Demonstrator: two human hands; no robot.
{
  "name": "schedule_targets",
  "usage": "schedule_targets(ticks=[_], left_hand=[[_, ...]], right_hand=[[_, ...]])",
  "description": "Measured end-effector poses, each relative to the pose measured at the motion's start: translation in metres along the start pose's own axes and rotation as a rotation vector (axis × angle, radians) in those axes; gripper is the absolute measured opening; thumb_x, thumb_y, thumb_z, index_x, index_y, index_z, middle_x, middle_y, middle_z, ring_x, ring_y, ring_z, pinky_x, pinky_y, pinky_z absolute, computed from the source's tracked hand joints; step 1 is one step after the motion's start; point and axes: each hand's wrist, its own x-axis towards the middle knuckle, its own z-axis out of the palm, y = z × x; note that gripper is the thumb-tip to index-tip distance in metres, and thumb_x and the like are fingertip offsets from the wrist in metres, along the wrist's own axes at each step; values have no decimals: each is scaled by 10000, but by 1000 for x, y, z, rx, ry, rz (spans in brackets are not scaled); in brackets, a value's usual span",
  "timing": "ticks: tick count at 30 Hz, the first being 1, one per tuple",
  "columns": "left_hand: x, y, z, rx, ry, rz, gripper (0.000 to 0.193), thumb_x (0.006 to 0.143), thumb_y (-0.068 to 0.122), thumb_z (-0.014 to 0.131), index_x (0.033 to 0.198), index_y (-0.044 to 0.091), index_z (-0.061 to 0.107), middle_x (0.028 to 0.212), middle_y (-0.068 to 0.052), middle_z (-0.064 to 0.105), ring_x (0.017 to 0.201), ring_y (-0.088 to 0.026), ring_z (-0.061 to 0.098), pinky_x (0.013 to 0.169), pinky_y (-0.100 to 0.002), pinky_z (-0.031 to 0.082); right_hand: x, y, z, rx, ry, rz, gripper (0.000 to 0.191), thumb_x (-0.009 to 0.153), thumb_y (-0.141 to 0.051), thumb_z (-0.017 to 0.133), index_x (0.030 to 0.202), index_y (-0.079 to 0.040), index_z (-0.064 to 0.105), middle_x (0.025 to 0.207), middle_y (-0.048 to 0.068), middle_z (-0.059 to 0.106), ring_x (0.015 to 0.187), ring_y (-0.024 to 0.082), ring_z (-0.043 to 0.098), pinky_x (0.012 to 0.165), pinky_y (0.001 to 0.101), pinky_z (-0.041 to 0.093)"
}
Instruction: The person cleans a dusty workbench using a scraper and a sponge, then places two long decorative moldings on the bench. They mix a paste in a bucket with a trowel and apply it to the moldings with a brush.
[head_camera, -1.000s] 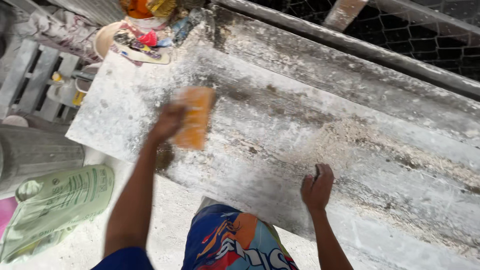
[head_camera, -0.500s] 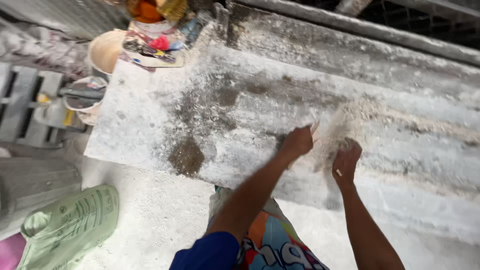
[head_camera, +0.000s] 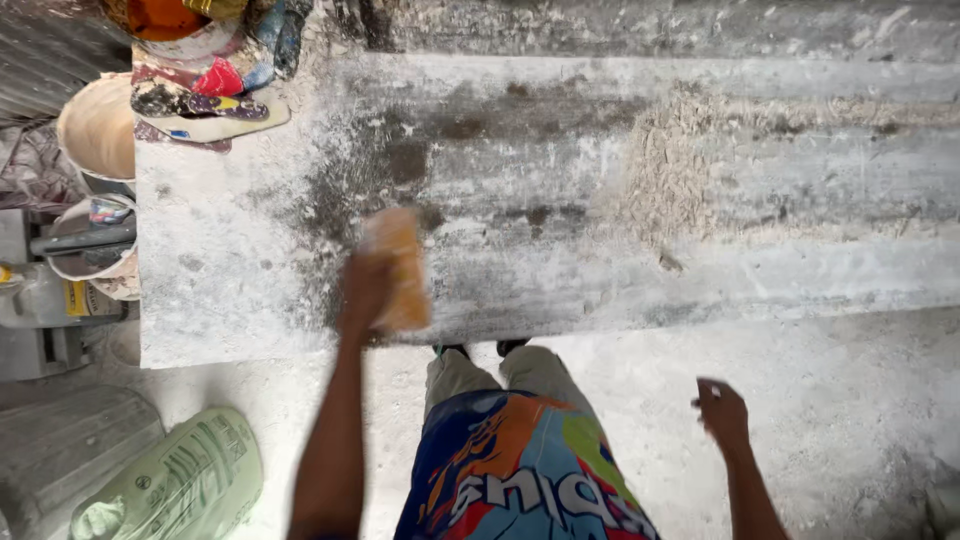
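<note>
The left hand (head_camera: 365, 290) grips an orange sponge (head_camera: 400, 268) on the dusty grey slab (head_camera: 560, 190), partly wiped dark, powder left at right; the right hand (head_camera: 722, 412) hangs loosely curled, empty.

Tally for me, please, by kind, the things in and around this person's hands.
Orange sponge block, in the left hand: 1
Grey dusty slab: 1
Green sack: 1
Buckets: 2
Right hand, empty: 1
Total: 6

Soft even daylight, faint shadows, no glare, motion blur on left hand (head_camera: 368, 290)
</note>
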Motion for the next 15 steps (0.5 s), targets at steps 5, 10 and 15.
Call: schedule_targets(ticks=[5, 10, 15], left_hand=[[58, 82, 116, -387, -150, -4, 274, 1016, 191, 539, 1110, -57, 610, 840, -216, 697, 624, -271, 628, 571, -436, 570], [58, 79, 74, -226, 36, 296, 371, 1078, 205, 490, 845, -9, 683, 877, -152, 671, 698, -220, 662, 640, -393, 590], [7, -10, -55, -537, 93, -123, 239, 1018, 215, 555, 983, -4, 647, 783, -178, 675, 628, -267, 680, 560, -427, 574]], right_hand=[[30, -93, 15, -115, -81, -309, 358, 1014, -370, 596, 1228, -98, 687, 729, 104, 719, 444, 175, 510, 452, 331, 429], [20, -117, -7, 22, -117, -475, 369, 1045, -360, 576, 1256, -81, 694, 737, 98, 686, 581, 131, 524, 526, 313, 429], [-16, -32, -4, 34, -136, -282, 418, 1016, -381, 549, 1299, -89, 643, 860, 78, 731, 618, 158, 653, 573, 323, 543]])
